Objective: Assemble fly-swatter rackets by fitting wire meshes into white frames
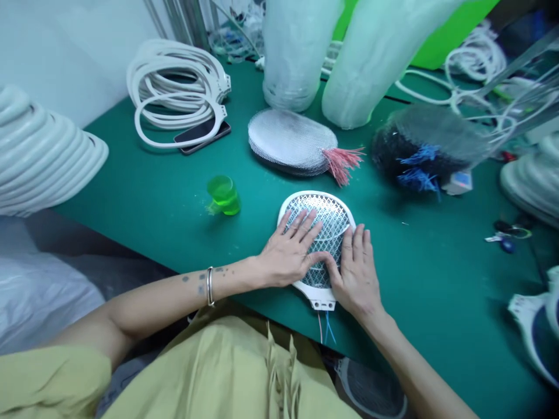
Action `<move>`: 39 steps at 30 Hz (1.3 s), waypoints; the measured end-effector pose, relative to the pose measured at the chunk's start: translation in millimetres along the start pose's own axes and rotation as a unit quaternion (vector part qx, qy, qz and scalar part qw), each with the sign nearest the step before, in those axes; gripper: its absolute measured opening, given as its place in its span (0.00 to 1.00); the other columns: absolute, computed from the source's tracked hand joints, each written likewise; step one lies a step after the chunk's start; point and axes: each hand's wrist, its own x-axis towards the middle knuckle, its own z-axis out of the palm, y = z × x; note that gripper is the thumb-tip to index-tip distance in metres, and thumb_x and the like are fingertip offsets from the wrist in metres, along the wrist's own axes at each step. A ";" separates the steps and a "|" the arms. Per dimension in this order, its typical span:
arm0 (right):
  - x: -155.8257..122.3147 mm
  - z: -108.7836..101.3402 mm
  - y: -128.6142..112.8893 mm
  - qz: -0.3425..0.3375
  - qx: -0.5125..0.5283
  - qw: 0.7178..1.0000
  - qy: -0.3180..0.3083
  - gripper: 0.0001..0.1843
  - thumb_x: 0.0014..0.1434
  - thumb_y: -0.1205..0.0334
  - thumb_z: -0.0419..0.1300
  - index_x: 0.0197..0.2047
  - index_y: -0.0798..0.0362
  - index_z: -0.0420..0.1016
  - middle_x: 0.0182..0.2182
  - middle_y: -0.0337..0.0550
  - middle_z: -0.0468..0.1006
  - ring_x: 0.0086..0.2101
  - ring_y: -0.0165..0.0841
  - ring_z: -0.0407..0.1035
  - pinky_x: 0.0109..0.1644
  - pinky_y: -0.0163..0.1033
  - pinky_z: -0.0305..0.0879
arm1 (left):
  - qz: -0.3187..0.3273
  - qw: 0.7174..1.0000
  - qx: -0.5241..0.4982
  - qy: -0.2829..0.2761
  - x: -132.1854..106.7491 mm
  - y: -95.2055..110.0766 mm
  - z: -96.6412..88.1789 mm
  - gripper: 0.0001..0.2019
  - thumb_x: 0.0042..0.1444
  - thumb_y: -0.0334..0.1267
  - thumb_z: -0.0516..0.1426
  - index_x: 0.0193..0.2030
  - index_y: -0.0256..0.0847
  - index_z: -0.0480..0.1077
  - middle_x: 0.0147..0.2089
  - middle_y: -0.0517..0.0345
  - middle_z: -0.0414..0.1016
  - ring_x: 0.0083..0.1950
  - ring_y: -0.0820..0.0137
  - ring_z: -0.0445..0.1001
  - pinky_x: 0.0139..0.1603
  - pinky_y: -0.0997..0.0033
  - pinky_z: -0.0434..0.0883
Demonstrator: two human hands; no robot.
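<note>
A white oval racket frame with wire mesh [325, 218] lies flat on the green table [152, 186] near its front edge. Thin red and blue wires hang from its neck over the edge. My left hand [288, 253] lies flat on the mesh's left side, fingers stretched out. My right hand [356, 270] presses flat on the frame's right side, thumb on the mesh. Neither hand grips anything.
A green plastic cup [223, 195] lies left of the frame. Behind are a mesh stack with pink wires [292, 142], a dark mesh stack with blue wires [419, 154], white frame rings [179, 87] over a phone [201, 135], and two wrapped columns [297, 52].
</note>
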 end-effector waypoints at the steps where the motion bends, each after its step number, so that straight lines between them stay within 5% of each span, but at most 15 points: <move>1: 0.0 0.5 1.4 -0.007 -0.007 1.000 -0.006 0.42 0.68 0.49 0.42 0.69 0.56 0.14 0.70 0.49 0.23 0.68 0.49 0.27 0.68 0.60 0.42 | -0.014 1.000 -0.005 0.009 -0.4 7.8 1.4 0.34 0.67 0.55 0.39 0.72 0.34 0.45 0.74 0.45 0.35 0.75 0.57 0.33 0.72 0.48 0.34; 8: -1.8 6.8 5.8 -0.029 -0.004 1.000 -0.004 0.41 0.67 0.54 0.42 0.69 0.56 0.15 0.70 0.48 0.22 0.68 0.47 0.25 0.69 0.57 0.39 | 0.024 0.998 -0.049 0.025 -4.5 41.4 12.5 0.35 0.66 0.57 0.42 0.73 0.38 0.40 0.75 0.49 0.30 0.75 0.55 0.29 0.72 0.45 0.32; 12: 0.1 3.3 10.1 0.006 0.045 0.999 -0.031 0.39 0.68 0.47 0.40 0.71 0.52 0.20 0.71 0.47 0.26 0.68 0.46 0.27 0.68 0.60 0.39 | 0.004 0.994 -0.111 0.001 -0.5 21.5 -6.8 0.33 0.68 0.55 0.37 0.73 0.38 0.39 0.75 0.51 0.32 0.75 0.63 0.31 0.73 0.54 0.41; 15: 12.2 -6.0 12.7 0.074 0.086 0.992 -0.047 0.39 0.67 0.41 0.38 0.72 0.49 0.25 0.71 0.46 0.35 0.68 0.45 0.26 0.67 0.66 0.35 | -0.075 0.992 -0.091 0.034 7.8 -4.0 -18.6 0.32 0.68 0.54 0.35 0.73 0.39 0.43 0.75 0.52 0.34 0.75 0.63 0.32 0.73 0.51 0.40; 19: 31.0 -7.5 9.6 0.050 0.054 0.997 -0.024 0.47 0.64 0.36 0.39 0.72 0.60 0.27 0.71 0.54 0.36 0.68 0.42 0.27 0.69 0.58 0.33 | -0.105 0.994 -0.019 0.034 17.0 -27.7 -5.5 0.39 0.65 0.60 0.38 0.71 0.28 0.45 0.74 0.42 0.38 0.75 0.58 0.33 0.73 0.50 0.39; 25: 33.7 8.2 7.5 0.004 0.041 0.999 -0.010 0.54 0.60 0.33 0.47 0.72 0.61 0.29 0.71 0.55 0.37 0.68 0.44 0.32 0.69 0.52 0.44 | -0.087 0.995 -0.011 0.046 11.9 -32.0 13.9 0.40 0.65 0.60 0.41 0.72 0.30 0.41 0.74 0.43 0.36 0.75 0.59 0.35 0.73 0.53 0.42; 30: 36.2 -4.5 13.6 -0.008 0.074 0.996 -0.049 0.54 0.59 0.33 0.49 0.72 0.59 0.29 0.70 0.57 0.39 0.68 0.45 0.32 0.69 0.59 0.37 | -0.081 0.992 -0.097 0.008 20.4 -37.2 -12.3 0.38 0.65 0.59 0.42 0.71 0.31 0.47 0.73 0.38 0.43 0.74 0.55 0.42 0.71 0.49 0.47; 32: 30.5 -11.9 17.6 0.053 0.107 0.992 -0.032 0.49 0.62 0.34 0.45 0.72 0.57 0.30 0.70 0.56 0.40 0.68 0.45 0.30 0.68 0.64 0.34 | -0.106 0.984 -0.135 0.040 34.6 -39.9 -25.3 0.32 0.66 0.55 0.44 0.69 0.35 0.52 0.72 0.42 0.51 0.72 0.56 0.49 0.69 0.50 0.50; 36: -3.0 -13.4 20.3 0.179 0.121 0.974 0.062 0.46 0.60 0.34 0.48 0.68 0.61 0.53 0.69 0.61 0.45 0.68 0.51 0.27 0.66 0.69 0.32 | -0.193 0.955 -0.192 0.120 67.2 -44.4 -28.7 0.15 0.63 0.42 0.52 0.51 0.36 0.71 0.59 0.42 0.68 0.62 0.54 0.63 0.64 0.48 0.56; 39: -25.4 -9.6 13.6 0.196 0.205 0.957 0.065 0.36 0.58 0.37 0.54 0.60 0.54 0.69 0.66 0.56 0.56 0.67 0.56 0.32 0.64 0.73 0.38 | -0.227 0.935 -0.236 0.133 77.5 -47.6 -18.9 0.07 0.59 0.37 0.54 0.36 0.37 0.70 0.45 0.44 0.74 0.52 0.55 0.70 0.57 0.50 0.63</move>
